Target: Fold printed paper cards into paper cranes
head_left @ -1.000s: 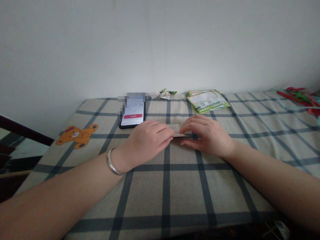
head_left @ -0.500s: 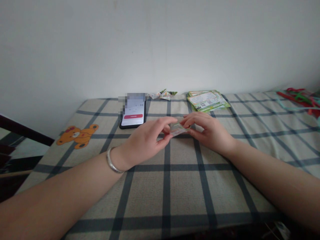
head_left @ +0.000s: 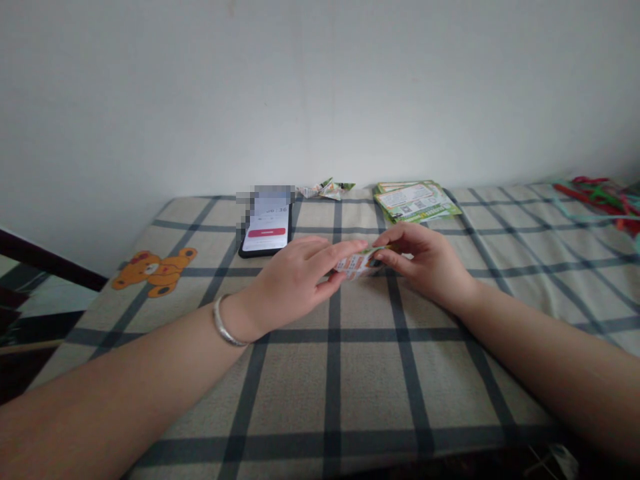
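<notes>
Between my two hands is a small folded piece of printed paper [head_left: 357, 265], white with orange blocks on the side facing me and a green upper edge. My left hand [head_left: 300, 277], with a silver bangle on its wrist, grips the paper's left end, fingers above and thumb below. At the right end, my right hand [head_left: 425, 263] pinches the paper between thumb and index finger. The fingers cover part of the paper, so its full shape is hidden. It is held just over the checked cloth [head_left: 370, 373].
Behind my right hand lies a stack of green and white printed leaflets [head_left: 417, 201]. A folded paper piece [head_left: 330, 189] sits by the wall. Left of it is a phone [head_left: 267, 233] with a lit screen. A flat orange bear [head_left: 155, 270] lies left; coloured strips [head_left: 600, 197] lie far right.
The paper has turned in my hands, so its orange-printed face now shows. My right fingers have shifted into a pinch at its upper right, and my left fingers reach further over it.
</notes>
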Available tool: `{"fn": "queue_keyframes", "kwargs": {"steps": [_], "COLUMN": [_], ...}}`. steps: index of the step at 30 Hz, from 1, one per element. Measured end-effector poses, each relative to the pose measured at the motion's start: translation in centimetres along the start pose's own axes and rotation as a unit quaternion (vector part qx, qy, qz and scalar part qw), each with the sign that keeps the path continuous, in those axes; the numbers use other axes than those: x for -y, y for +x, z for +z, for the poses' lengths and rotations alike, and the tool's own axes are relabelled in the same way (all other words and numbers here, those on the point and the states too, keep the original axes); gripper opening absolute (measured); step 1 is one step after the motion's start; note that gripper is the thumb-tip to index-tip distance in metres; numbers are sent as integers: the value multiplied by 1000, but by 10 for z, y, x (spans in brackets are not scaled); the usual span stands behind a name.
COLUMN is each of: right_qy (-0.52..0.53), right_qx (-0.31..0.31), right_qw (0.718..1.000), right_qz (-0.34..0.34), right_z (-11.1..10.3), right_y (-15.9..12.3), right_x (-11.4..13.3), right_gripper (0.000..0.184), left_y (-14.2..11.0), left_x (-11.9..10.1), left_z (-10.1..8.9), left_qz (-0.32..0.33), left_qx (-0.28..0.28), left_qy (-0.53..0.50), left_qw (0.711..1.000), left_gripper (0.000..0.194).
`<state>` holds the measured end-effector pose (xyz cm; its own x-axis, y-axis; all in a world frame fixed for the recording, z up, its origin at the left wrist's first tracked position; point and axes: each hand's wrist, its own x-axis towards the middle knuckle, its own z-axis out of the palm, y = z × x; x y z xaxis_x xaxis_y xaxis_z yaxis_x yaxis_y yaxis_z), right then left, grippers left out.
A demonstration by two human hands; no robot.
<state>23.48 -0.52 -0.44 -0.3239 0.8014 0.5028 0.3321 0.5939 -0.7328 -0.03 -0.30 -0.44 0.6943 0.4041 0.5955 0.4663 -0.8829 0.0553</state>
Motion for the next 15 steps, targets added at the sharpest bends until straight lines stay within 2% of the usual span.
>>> {"fn": "queue_keyframes", "kwargs": {"steps": [3, 7, 15], "right_qy": [-20, -47, 19], "right_qx": [-12, 7, -5], "right_qw": [1000, 997, 996], "right_qz": [20, 62, 89], "right_z": [1, 2, 5], "right_y": [0, 1, 0], "right_x": [-2, -6, -12], "right_gripper": [16, 28, 32], "left_y": [0, -1, 0], "left_x": [0, 0, 2], "left_z": [-1, -1, 0], "left_qz": [-17, -58, -125], "left_qx": [4, 8, 13], "left_qy": [-24, -50, -72], "left_qw": [1000, 997, 989], "left_gripper": [48, 46, 43]}}
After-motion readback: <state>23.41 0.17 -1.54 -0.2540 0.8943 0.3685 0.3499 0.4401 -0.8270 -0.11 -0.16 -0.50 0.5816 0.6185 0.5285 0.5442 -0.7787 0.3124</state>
